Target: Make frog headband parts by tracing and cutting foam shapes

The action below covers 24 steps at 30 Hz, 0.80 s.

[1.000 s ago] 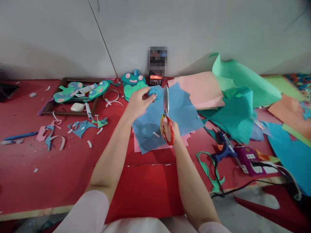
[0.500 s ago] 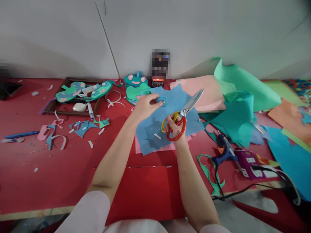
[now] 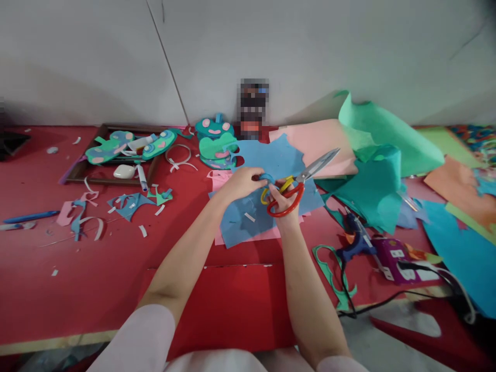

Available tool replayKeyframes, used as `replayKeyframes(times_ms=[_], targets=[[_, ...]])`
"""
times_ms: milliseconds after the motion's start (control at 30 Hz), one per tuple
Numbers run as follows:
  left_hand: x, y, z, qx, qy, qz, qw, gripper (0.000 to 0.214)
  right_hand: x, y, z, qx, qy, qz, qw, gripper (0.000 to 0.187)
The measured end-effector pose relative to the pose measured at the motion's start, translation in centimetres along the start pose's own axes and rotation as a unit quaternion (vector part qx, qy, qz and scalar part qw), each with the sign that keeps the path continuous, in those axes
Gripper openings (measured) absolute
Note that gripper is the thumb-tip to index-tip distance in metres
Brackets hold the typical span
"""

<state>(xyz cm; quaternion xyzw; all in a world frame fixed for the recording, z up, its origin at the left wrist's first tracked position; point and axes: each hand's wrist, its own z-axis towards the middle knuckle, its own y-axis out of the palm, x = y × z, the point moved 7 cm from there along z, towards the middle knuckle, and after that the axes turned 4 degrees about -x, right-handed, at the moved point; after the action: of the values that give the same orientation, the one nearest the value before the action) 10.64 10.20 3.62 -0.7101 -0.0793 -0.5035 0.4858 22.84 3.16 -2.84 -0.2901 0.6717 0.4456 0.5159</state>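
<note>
My left hand (image 3: 248, 184) pinches a small blue felt piece (image 3: 267, 177) between thumb and fingers, above a larger blue felt sheet (image 3: 263, 152). Hooked in my right hand (image 3: 287, 206) is a pair of scissors (image 3: 301, 177) with one red and one yellow handle loop. Its blades point up and to the right, away from the small piece. The right fingertips come up close to the blue piece; whether they touch it I cannot tell. Under the blue sheet, a pink sheet (image 3: 248, 241) shows at the edges, and a white strip (image 3: 250, 217) lies on top.
Felt faces (image 3: 215, 126) and a wooden frame (image 3: 112, 181) stand at the back left. Scraps (image 3: 129, 205) litter the left side. On the right are green felt (image 3: 391, 129), a glue gun (image 3: 358, 237), a purple power strip (image 3: 395, 258) and cables. A blurred phone-like object (image 3: 253, 106) leans on the wall.
My left hand has moved right and down with the blue piece, close to my right hand. The scissors have tilted flatter, their tips further right.
</note>
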Motion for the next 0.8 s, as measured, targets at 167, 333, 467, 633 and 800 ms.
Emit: replayKeyframes(times_ms=[167, 333, 467, 633, 800], targets=[[0.3, -0.2, -0.2, -0.024, 0.023, -0.002, 0.999, 0.011, 0.3, -0.3, 0.3, 0.011, -0.006, 0.002, 1.000, 0.036], [0.4, -0.5, -0.5, -0.025, 0.060, 0.061, 0.996, 0.012, -0.1, 0.0, 0.1, 0.008, -0.009, -0.035, 0.999, 0.035], [0.3, 0.1, -0.6, -0.035, 0.067, 0.100, 0.992, 0.007, -0.2, 0.3, -0.1, 0.006, -0.006, -0.059, 0.998, 0.036], [-0.3, -0.3, 0.0, 0.014, 0.017, 0.016, 1.000, 0.003, -0.2, -0.2, 0.1, 0.022, -0.028, -0.021, 0.999, 0.038], [-1.6, -2.3, 0.3, 0.118, -0.029, -0.124, 0.985, 0.009, 0.1, 0.2, 0.3, -0.023, -0.021, 0.019, 0.999, 0.039]])
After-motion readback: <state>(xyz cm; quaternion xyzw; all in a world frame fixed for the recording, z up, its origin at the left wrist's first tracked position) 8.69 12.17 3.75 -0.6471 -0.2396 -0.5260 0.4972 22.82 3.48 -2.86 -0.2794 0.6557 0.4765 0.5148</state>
